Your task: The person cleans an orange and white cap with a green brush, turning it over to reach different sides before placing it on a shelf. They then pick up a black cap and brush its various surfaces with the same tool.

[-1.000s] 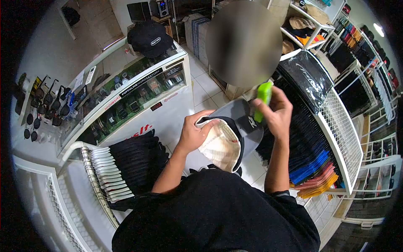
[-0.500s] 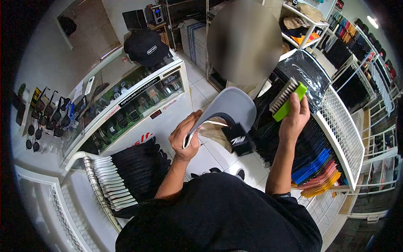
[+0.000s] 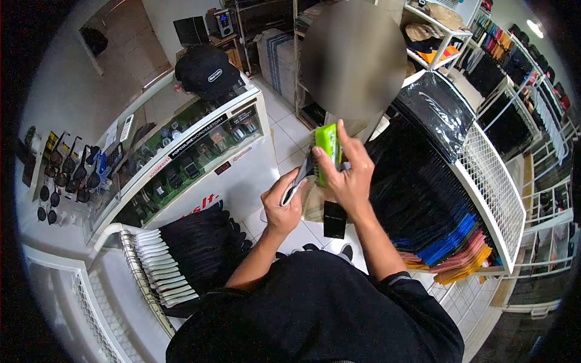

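A cap (image 3: pixel 315 204) with a beige crown is gripped at its edge by my left hand (image 3: pixel 282 204), fingers closed. Its brim is turned nearly edge-on, and the brush and right hand hide part of it. From the cap hangs a black tag (image 3: pixel 334 220). My right hand (image 3: pixel 352 172) is closed around a green scrub brush (image 3: pixel 327 145), held right against or very close to the cap's brim. The bristles face the cap and are mostly hidden; contact cannot be made out for certain.
On the left stands a glass display counter (image 3: pixel 200 142) with a black cap (image 3: pixel 207 71) on top. Hanging black clothes (image 3: pixel 203 251) are below it. To the right is a garment rack (image 3: pixel 417 199) with a plastic-wrapped black item (image 3: pixel 439 112). Sunglasses (image 3: pixel 69 166) hang far left.
My right hand has brought the brush left and down to the cap. The cap's brim has turned from facing me to nearly edge-on, and my left hand has shifted slightly right.
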Tool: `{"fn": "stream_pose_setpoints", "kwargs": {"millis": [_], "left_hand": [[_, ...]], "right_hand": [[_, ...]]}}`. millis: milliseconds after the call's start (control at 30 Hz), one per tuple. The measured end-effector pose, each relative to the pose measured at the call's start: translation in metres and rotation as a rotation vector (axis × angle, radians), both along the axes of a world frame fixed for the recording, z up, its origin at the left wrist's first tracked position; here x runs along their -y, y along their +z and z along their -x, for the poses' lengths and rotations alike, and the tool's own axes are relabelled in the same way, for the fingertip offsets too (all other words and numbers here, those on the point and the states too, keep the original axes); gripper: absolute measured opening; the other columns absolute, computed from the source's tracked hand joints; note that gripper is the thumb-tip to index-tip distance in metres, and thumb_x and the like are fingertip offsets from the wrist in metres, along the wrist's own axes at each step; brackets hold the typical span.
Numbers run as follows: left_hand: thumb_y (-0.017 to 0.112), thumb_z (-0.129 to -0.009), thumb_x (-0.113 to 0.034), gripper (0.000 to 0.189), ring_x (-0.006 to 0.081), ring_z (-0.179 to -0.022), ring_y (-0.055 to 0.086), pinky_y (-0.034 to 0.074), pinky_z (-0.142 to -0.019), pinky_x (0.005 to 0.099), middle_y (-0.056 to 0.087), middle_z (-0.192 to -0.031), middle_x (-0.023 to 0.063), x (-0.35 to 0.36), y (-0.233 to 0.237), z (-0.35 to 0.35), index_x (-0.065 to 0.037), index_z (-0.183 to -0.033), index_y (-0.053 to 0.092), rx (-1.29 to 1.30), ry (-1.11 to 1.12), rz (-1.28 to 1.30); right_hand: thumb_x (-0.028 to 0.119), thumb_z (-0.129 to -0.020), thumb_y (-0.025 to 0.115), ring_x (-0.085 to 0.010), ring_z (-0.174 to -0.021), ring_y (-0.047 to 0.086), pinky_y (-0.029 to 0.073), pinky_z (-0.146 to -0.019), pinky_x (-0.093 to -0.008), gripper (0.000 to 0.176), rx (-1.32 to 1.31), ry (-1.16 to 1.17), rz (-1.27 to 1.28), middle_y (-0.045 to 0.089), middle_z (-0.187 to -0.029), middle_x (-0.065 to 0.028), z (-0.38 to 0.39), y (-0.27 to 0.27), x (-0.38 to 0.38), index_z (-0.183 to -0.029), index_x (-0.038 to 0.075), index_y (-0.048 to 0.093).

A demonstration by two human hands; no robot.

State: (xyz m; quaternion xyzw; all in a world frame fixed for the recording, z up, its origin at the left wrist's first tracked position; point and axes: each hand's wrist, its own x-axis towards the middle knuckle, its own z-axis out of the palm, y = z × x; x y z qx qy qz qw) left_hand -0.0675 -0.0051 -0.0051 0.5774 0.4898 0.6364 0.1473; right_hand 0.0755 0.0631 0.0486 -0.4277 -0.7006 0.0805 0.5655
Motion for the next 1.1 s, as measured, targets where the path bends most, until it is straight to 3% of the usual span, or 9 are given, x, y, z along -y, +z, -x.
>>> {"fn": "stream_pose_setpoints", "kwargs": {"millis": [167, 300, 367, 500, 633, 767, 833, 967, 1100], "left_hand": [[0.071, -0.088, 0.008, 0.028, 0.0299, -0.096, 0.077, 0.059, -0.084, 0.0346, 0.077, -0.105, 0.0204, 0.007, 0.002, -0.002, 0.005, -0.115, 0.071, -0.027, -0.065, -0.003], [0.07, -0.087, 0.007, 0.029, 0.0233, -0.093, 0.077, 0.059, -0.082, 0.0336, 0.077, -0.102, 0.0193, 0.003, -0.008, 0.002, 0.006, -0.116, 0.07, 0.101, -0.053, 0.107], [0.067, -0.088, 0.008, 0.029, 0.0197, -0.092, 0.076, 0.059, -0.081, 0.0318, 0.077, -0.101, 0.0187, 0.007, -0.003, 0.006, 0.006, -0.117, 0.07, 0.076, -0.044, 0.101], [0.07, -0.087, 0.008, 0.031, 0.0209, -0.098, 0.076, 0.058, -0.088, 0.0329, 0.077, -0.108, 0.0195, 0.01, -0.002, 0.006, 0.006, -0.118, 0.07, -0.017, -0.077, 0.023], [0.071, -0.088, 0.007, 0.03, 0.0245, -0.099, 0.076, 0.058, -0.087, 0.0329, 0.077, -0.109, 0.02, 0.005, 0.0, 0.006, 0.005, -0.118, 0.07, 0.022, -0.096, 0.047], [0.072, -0.088, 0.007, 0.03, 0.0286, -0.099, 0.077, 0.058, -0.086, 0.0336, 0.076, -0.108, 0.0204, 0.01, -0.001, 0.006, 0.005, -0.117, 0.071, 0.051, -0.046, 0.102], [0.072, -0.089, 0.005, 0.029, 0.0293, -0.098, 0.077, 0.058, -0.085, 0.0337, 0.076, -0.107, 0.0205, 0.006, 0.003, 0.005, 0.005, -0.117, 0.071, -0.044, -0.088, 0.033], [0.072, -0.089, 0.004, 0.027, 0.0248, -0.097, 0.077, 0.058, -0.085, 0.0328, 0.077, -0.106, 0.0198, 0.004, 0.003, 0.012, 0.005, -0.116, 0.071, 0.034, -0.053, 0.101], [0.072, -0.089, 0.004, 0.027, 0.0203, -0.096, 0.076, 0.057, -0.086, 0.0316, 0.077, -0.105, 0.0185, 0.008, 0.006, 0.02, 0.006, -0.116, 0.071, 0.058, -0.04, 0.089]], "right_hand": [[0.033, -0.09, 0.08, -0.0335, -0.081, 0.069, 0.054, -0.072, -0.043, 0.061, 0.054, -0.244, 0.123, 0.067, -0.093, -0.0216, -0.015, 0.002, -0.026, -0.139, 0.002, 0.064], [0.033, -0.088, 0.081, -0.0326, -0.079, 0.068, 0.054, -0.074, -0.0418, 0.061, -0.065, 0.087, 0.004, 0.068, -0.09, -0.0203, 0.016, -0.004, 0.007, -0.137, 0.001, 0.066], [0.034, -0.089, 0.08, -0.0319, -0.08, 0.068, 0.054, -0.074, -0.0412, 0.059, 0.087, 0.005, 0.1, 0.068, -0.092, -0.0203, 0.005, 0.001, 0.0, -0.136, 0.001, 0.067], [0.036, -0.091, 0.078, -0.0312, -0.079, 0.068, 0.054, -0.074, -0.0407, 0.056, 0.049, -0.186, 0.246, 0.068, -0.092, -0.0211, -0.01, -0.002, -0.022, -0.134, 0.002, 0.068], [0.033, -0.089, 0.08, -0.0279, -0.075, 0.067, 0.053, -0.072, -0.0383, 0.058, -0.037, 0.04, 0.301, 0.069, -0.09, -0.0207, 0.006, -0.006, 0.01, -0.134, -0.001, 0.068], [0.035, -0.092, 0.076, -0.036, -0.083, 0.07, 0.055, -0.076, -0.0437, 0.055, 0.08, -0.12, 0.397, 0.069, -0.093, -0.0248, -0.011, 0.001, -0.02, -0.132, -0.002, 0.068], [0.035, -0.092, 0.077, -0.0362, -0.084, 0.07, 0.055, -0.077, -0.0435, 0.055, 0.084, -0.136, 0.256, 0.069, -0.093, -0.025, -0.005, 0.003, -0.012, -0.133, -0.001, 0.068], [0.033, -0.089, 0.08, -0.0346, -0.088, 0.07, 0.055, -0.081, -0.0399, 0.057, 0.116, 0.135, 0.256, 0.07, -0.1, -0.022, -0.001, 0.008, 0.016, -0.137, 0.004, 0.067], [0.028, -0.088, 0.08, -0.0344, -0.094, 0.068, 0.054, -0.087, -0.042, 0.052, 0.312, 0.087, 0.26, 0.069, -0.107, -0.0206, -0.039, -0.002, -0.001, -0.135, 0.007, 0.069]]}}
